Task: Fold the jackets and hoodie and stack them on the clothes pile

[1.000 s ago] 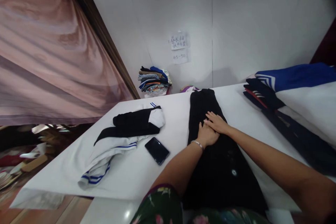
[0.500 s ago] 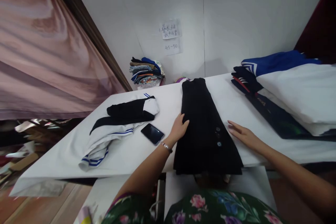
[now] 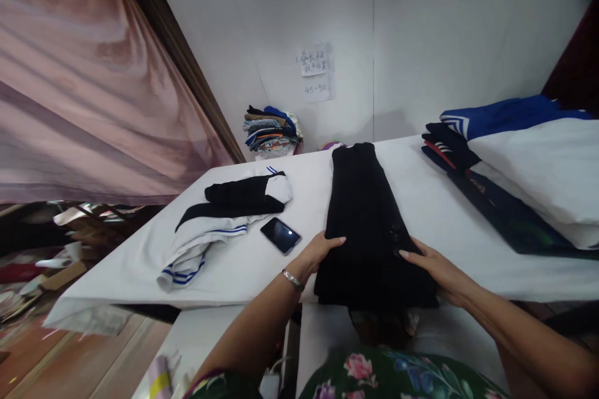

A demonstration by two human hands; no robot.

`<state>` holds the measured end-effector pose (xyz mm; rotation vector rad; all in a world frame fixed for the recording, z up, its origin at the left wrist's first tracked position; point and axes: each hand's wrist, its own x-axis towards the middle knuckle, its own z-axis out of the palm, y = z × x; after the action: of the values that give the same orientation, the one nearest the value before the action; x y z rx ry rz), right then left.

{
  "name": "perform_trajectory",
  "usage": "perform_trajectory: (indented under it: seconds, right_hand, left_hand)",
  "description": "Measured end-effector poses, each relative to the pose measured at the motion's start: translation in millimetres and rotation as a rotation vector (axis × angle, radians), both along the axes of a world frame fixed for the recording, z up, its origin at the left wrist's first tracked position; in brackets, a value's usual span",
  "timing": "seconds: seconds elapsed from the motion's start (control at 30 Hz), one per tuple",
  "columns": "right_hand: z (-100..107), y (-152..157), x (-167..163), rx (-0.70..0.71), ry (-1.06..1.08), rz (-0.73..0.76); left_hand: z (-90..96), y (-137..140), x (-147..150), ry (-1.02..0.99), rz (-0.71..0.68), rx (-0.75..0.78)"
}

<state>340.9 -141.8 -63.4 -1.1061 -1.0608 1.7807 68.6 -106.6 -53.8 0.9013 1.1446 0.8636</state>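
A folded black jacket (image 3: pixel 365 218) with buttons lies lengthwise on the white table, its wide end toward me. My left hand (image 3: pixel 319 250) grips its left edge, thumb on top and the other fingers mostly hidden at the side. On the opposite edge, close to the buttons, my right hand (image 3: pixel 433 267) pinches the cloth, thumb above and fingers tucked under or behind it. To the left of the jacket a black phone (image 3: pixel 281 235) rests on the table.
Left on the table (image 3: pixel 234 290) lie a black garment (image 3: pixel 243 196) and a white garment with blue stripes (image 3: pixel 191 249). A stack of folded clothes (image 3: pixel 272 131) stands at the back. Dark, blue and white clothes (image 3: pixel 533 168) are piled at right. Paper notes (image 3: pixel 317 73) hang on the wall.
My right hand has moved from beside the jacket onto its right edge and taken hold. My left hand has slid nearer to me along the left edge. The view has shifted slightly.
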Motion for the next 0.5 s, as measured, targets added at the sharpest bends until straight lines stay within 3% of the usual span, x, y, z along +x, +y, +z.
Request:
perform_trajectory:
  seconds: [0.1, 0.2, 0.27, 0.33, 0.4, 0.5]
  right_hand:
    - [-2.7, -24.1, -18.1, 0.026, -0.024, 0.038]
    - [-13.5, -41.9, -31.4, -0.065, -0.113, 0.246]
    - [-19.3, -33.2, -33.2, -0.037, -0.172, 0.365]
    - [-20.4, -0.9, -27.8, 0.079, -0.199, 0.327]
    - [-17.4, 51.1, -16.7, 0.157, -0.203, 0.111]
    - [-11.4, 142.1, 1.9, 0.132, -0.201, -0.209]
  left_hand:
    - [19.3, -0.2, -27.4, 0.068, -0.039, 0.029]
    - [45.8, -3.8, -69.7, 0.222, -0.110, 0.019]
    - [59.6, -8.1, -96.1, 0.312, -0.158, -0.010]
    - [66.4, -13.4, -114.0, 0.367, -0.188, -0.037]
    - [66.8, -18.8, -121.7, 0.404, -0.194, -0.049]
    - [62.4, -25.6, -119.9, 0.462, -0.178, -0.039]
